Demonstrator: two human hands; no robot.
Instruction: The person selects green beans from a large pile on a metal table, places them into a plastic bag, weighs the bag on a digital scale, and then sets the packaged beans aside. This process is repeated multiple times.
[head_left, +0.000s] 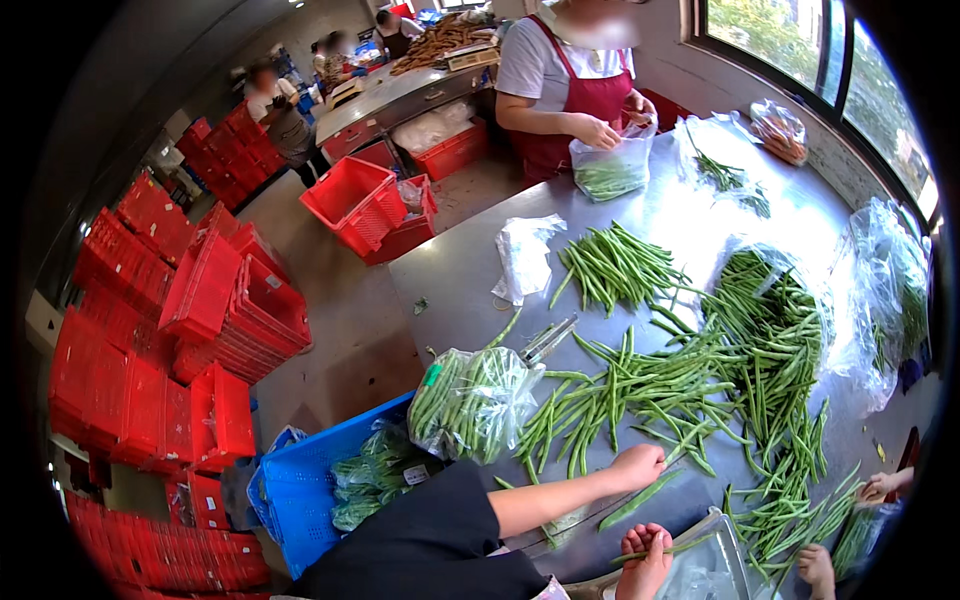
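My left hand (639, 468), at the end of a black-sleeved arm, is closed at the edge of the loose green beans (660, 375). Its fingertips appear to pinch one bean (688, 439). Below that hand a single long bean (640, 501) lies on the metal tabletop (465, 277). Palm up near the bottom edge, my right hand (645, 564) grips a thin green bean (690, 545) between thumb and fingers. Beside it stands a metal-rimmed tray (721, 517) with clear plastic bags inside. A clear bag of green beans (476, 405) rests near my left upper arm.
A blue crate (300, 480) holds bagged greens (382, 472) at the table's left. Opposite, a person in a red apron (577, 97) handles a bag of beans (611, 169). Another person's hands (816, 566) work at lower right. Red crates (247, 315) stand stacked on the floor.
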